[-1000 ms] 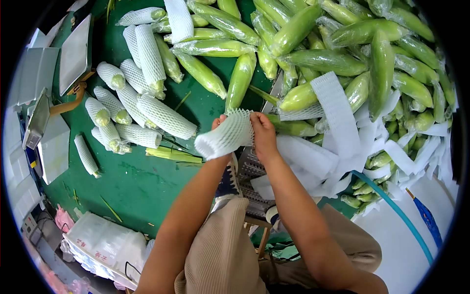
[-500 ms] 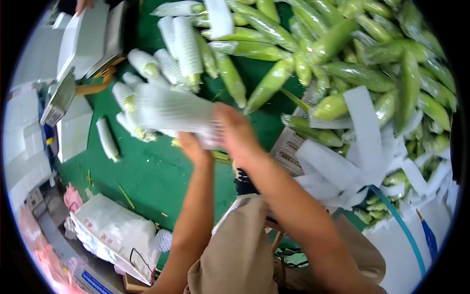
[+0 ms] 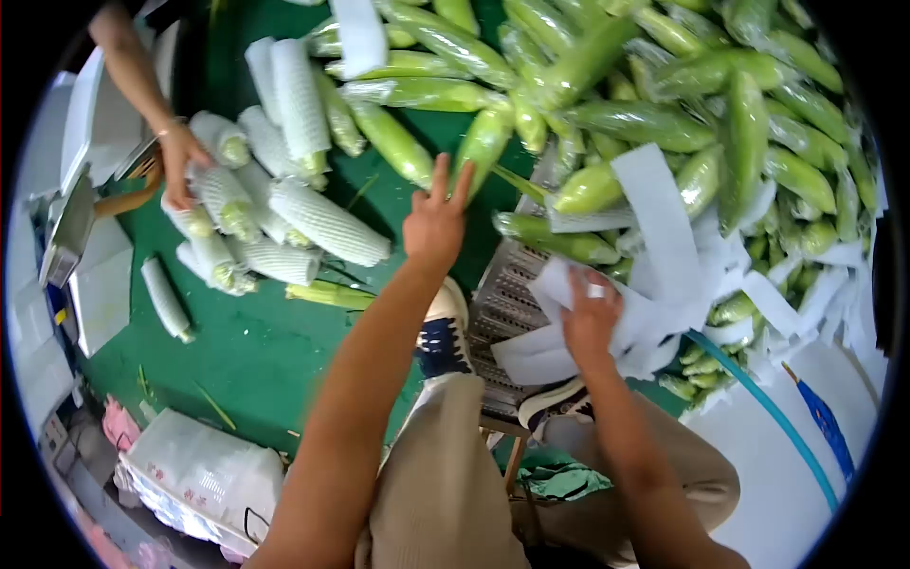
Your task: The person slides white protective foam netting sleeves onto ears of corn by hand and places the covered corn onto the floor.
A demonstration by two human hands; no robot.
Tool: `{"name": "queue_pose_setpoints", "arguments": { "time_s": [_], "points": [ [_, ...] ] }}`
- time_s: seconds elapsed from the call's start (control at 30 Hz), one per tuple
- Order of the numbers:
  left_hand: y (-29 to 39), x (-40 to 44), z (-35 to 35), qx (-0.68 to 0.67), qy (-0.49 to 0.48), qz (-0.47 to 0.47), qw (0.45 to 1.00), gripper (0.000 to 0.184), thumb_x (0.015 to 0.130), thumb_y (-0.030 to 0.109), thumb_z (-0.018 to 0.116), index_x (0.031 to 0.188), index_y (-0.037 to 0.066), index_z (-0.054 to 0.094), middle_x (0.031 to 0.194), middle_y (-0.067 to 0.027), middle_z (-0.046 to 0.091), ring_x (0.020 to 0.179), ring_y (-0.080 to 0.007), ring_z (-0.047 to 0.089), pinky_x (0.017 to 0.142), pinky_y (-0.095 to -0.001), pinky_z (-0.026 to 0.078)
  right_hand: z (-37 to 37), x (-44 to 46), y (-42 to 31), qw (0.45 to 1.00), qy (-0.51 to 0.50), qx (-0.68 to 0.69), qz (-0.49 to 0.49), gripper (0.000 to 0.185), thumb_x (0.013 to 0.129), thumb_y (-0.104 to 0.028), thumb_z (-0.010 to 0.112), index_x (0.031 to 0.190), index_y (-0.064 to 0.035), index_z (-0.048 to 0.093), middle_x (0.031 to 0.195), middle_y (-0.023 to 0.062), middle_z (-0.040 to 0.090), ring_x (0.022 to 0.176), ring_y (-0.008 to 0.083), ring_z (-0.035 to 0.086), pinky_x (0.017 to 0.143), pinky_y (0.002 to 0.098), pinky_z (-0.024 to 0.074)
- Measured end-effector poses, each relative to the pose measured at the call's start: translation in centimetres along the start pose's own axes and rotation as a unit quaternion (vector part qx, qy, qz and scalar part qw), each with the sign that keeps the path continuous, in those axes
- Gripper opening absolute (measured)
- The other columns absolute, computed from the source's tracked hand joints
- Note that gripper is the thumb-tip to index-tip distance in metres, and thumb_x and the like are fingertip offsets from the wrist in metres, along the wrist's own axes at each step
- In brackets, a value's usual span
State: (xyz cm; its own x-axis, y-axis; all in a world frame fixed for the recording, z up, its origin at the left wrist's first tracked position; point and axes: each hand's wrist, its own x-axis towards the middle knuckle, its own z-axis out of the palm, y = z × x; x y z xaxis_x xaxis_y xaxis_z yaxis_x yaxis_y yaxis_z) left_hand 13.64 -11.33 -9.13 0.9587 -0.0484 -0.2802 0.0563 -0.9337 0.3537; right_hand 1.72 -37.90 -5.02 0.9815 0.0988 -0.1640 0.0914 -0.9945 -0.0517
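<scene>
My left hand (image 3: 438,223) stretches forward with its fingers spread, its fingertips at two film-wrapped green ears of corn (image 3: 485,144). My right hand (image 3: 592,318) is down on the pile of white foam sheets (image 3: 654,327), its fingers bent on one sheet, with a white strip showing between them. To the left of my left hand lies an ear of corn in a white foam net sleeve (image 3: 329,223), beside several more sleeved ears (image 3: 270,256). Another person's hand (image 3: 180,161) touches the sleeved ears at their left side.
A large heap of film-wrapped corn (image 3: 654,123) covers the upper right. A perforated metal stand (image 3: 512,294) is before my feet. One sleeved ear (image 3: 167,299) lies apart on the green floor (image 3: 275,365). White foam boxes (image 3: 100,284) stand left; a teal hose (image 3: 768,417) runs lower right.
Both hands have let go of the sleeved ear, which now lies by the others. My left hand moved forward to the corn, my right onto the foam sheets. The other person's hand reached in.
</scene>
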Motion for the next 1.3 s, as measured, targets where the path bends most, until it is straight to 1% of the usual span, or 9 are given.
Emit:
{"name": "queue_pose_setpoints", "arguments": {
  "time_s": [0.27, 0.5, 0.53, 0.67, 0.8, 0.9, 0.97, 1.13, 1.3],
  "points": [
    [-1.0, -5.2, -5.3, -0.234, 0.158, 0.025, 0.959, 0.05, 0.081, 0.011, 0.075, 0.128, 0.008, 0.058, 0.121, -0.0193, 0.061, 0.101, -0.0399, 0.063, 0.084, -0.0457, 0.054, -7.4, 2.6, -4.3, 0.959, -0.043, 0.278, -0.005, 0.036, 0.09, -0.012, 0.065, 0.126, -0.004, 0.063, 0.112, 0.0142, 0.061, 0.098, 0.0304, 0.058, 0.086, 0.0399, 0.0468],
    [0.1, -3.1, -7.0, -0.305, 0.218, 0.153, 0.914, 0.017, 0.08, 0.007, 0.076, 0.093, 0.006, 0.064, 0.101, -0.0102, 0.069, 0.109, -0.0357, 0.062, 0.089, -0.0407, 0.05, -5.2, 5.3, -9.8, 0.648, -0.154, 0.727, 0.167, 0.054, 0.099, -0.01, 0.056, 0.149, -0.0012, 0.038, 0.135, 0.0073, 0.056, 0.118, 0.0127, 0.053, 0.101, 0.0273, 0.0416],
    [2.2, -1.9, -6.4, -0.495, 0.167, 0.121, 0.844, 0.015, 0.083, 0.009, 0.075, 0.094, 0.006, 0.065, 0.1, -0.0102, 0.069, 0.105, -0.0353, 0.063, 0.091, -0.0416, 0.049, -5.6, 5.7, -9.9, 0.645, -0.142, 0.735, 0.157, 0.058, 0.097, -0.007, 0.055, 0.151, -0.0016, 0.035, 0.139, 0.008, 0.052, 0.122, 0.0136, 0.051, 0.103, 0.0278, 0.0404],
    [4.5, -0.1, -7.7, -0.42, 0.064, 0.204, 0.882, 0.041, 0.086, 0.009, 0.073, 0.126, 0.007, 0.064, 0.088, -0.008, 0.066, 0.08, -0.02, 0.062, 0.075, -0.0327, 0.05, -7.1, 7.2, -9.2, 0.622, -0.085, 0.768, 0.13, 0.073, 0.088, 0.004, 0.053, 0.155, -0.0033, 0.026, 0.153, 0.0095, 0.036, 0.135, 0.0169, 0.04, 0.11, 0.0301, 0.0337],
    [4.9, -1.7, -8.5, -0.404, 0.022, 0.168, 0.899, 0.03, 0.089, 0.009, 0.069, 0.118, 0.005, 0.068, 0.086, -0.0086, 0.061, 0.081, -0.0224, 0.057, 0.077, -0.032, 0.047, -8.7, 8.2, -8.1, 0.624, -0.105, 0.774, 0.001, 0.071, 0.091, -0.002, 0.052, 0.156, -0.0038, 0.024, 0.154, 0.0097, 0.036, 0.134, 0.0168, 0.041, 0.109, 0.0291, 0.0336],
    [4.4, -1.8, -8.1, -0.451, 0.087, 0.129, 0.879, 0.016, 0.087, 0.012, 0.071, 0.1, 0.003, 0.071, 0.082, -0.0104, 0.063, 0.081, -0.0284, 0.059, 0.077, -0.0367, 0.047, -8.8, 8.3, -9.3, 0.388, -0.152, 0.902, 0.113, 0.064, 0.101, -0.019, 0.048, 0.157, -0.0044, 0.021, 0.139, 0.009, 0.048, 0.121, 0.016, 0.05, 0.101, 0.031, 0.0409],
    [4.4, -2.6, -9.3, -0.464, 0.068, 0.108, 0.876, 0.008, 0.086, 0.008, 0.07, 0.084, 0.002, 0.066, 0.079, -0.0094, 0.06, 0.08, -0.0281, 0.058, 0.075, -0.0362, 0.046, -7.6, 8.0, -9.3, 0.367, -0.168, 0.914, 0.029, 0.069, 0.103, -0.037, 0.051, 0.156, -0.0059, 0.02, 0.094, 0.0033, 0.051, 0.082, 0.0133, 0.051, 0.071, 0.0317, 0.0445],
    [1.5, -1.8, -6.5, -0.476, 0.085, 0.182, 0.856, 0.015, 0.084, 0.011, 0.072, 0.088, 0.004, 0.06, 0.084, -0.009, 0.059, 0.079, -0.0283, 0.058, 0.076, -0.0363, 0.047, -6.2, 9.6, -9.9, 0.804, 0.017, 0.594, 0.012, 0.026, 0.08, -0.008, 0.081, 0.086, -0.0041, 0.056, 0.082, 0.0061, 0.055, 0.08, 0.018, 0.055, 0.064, 0.0358, 0.0456],
    [2.9, -1.5, -8.7, -0.228, 0.193, 0.234, 0.925, 0.027, 0.079, 0.02, 0.068, 0.104, 0.01, 0.061, 0.1, -0.005, 0.062, 0.1, -0.028, 0.055, 0.093, -0.0472, 0.039, -9.9, 9.4, -9.7, 0.778, 0.154, 0.59, -0.155, 0.034, 0.079, -0.001, 0.073, 0.069, -0.0077, 0.041, 0.079, 0.0067, 0.057, 0.079, 0.0189, 0.057, 0.066, 0.0324, 0.0457]
  ]
}}
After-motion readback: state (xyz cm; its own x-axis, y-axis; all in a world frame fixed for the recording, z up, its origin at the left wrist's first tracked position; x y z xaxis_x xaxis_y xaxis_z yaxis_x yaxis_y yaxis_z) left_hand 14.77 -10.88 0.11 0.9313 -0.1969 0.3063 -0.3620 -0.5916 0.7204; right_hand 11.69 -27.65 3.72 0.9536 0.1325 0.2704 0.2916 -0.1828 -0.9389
